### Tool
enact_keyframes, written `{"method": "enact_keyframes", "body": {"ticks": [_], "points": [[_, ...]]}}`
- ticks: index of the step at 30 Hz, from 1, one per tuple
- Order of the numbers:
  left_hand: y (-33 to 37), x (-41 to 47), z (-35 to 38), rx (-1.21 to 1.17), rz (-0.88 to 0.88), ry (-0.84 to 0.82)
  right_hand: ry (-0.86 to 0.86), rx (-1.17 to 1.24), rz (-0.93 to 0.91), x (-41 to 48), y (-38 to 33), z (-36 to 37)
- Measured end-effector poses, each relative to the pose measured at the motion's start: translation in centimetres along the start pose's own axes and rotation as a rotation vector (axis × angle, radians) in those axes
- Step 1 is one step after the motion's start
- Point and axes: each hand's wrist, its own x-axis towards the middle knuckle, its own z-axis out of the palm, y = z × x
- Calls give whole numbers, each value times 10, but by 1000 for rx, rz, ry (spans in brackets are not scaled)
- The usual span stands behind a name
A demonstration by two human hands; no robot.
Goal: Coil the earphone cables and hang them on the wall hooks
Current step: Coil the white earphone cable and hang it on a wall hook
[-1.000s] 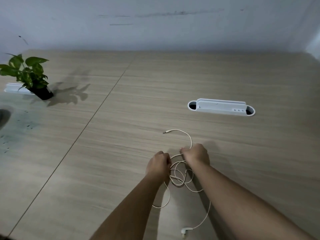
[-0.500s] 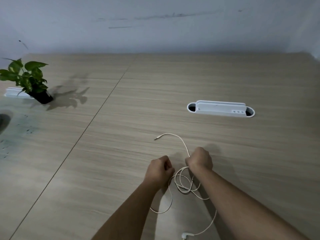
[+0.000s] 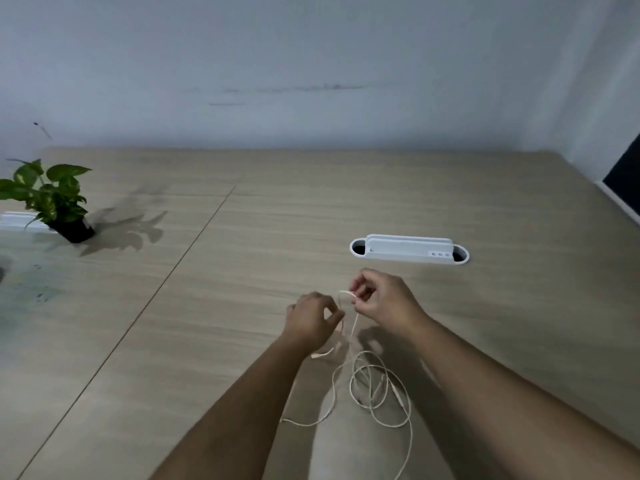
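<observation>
A thin white earphone cable hangs from both hands and lies in loose, tangled loops on the wooden table between my forearms. My left hand pinches the cable between thumb and fingers, raised above the table. Just to its right and slightly higher, my right hand pinches a small loop of the same cable. One strand trails off the bottom edge of the view. No wall hooks are in view.
A white slotted cable tray is set into the table beyond my right hand. At the far left stands a small potted plant in a black pot. A pale wall rises behind the table. A dark panel sits at the right edge.
Both hands have lifted off the table and moved away from me, drawing the cable up. The plug end that lay stretched out on the table has been pulled in toward the hands.
</observation>
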Motion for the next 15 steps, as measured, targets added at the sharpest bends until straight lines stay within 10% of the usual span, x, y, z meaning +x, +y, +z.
{"method": "enact_keyframes", "body": {"ticks": [7, 15], "points": [[61, 0, -46, -979, -98, -28, 154, 132, -52, -1, -32, -52], [118, -15, -105, -1096, 14, -330, 412, 79, -95, 1, -61, -123]]}}
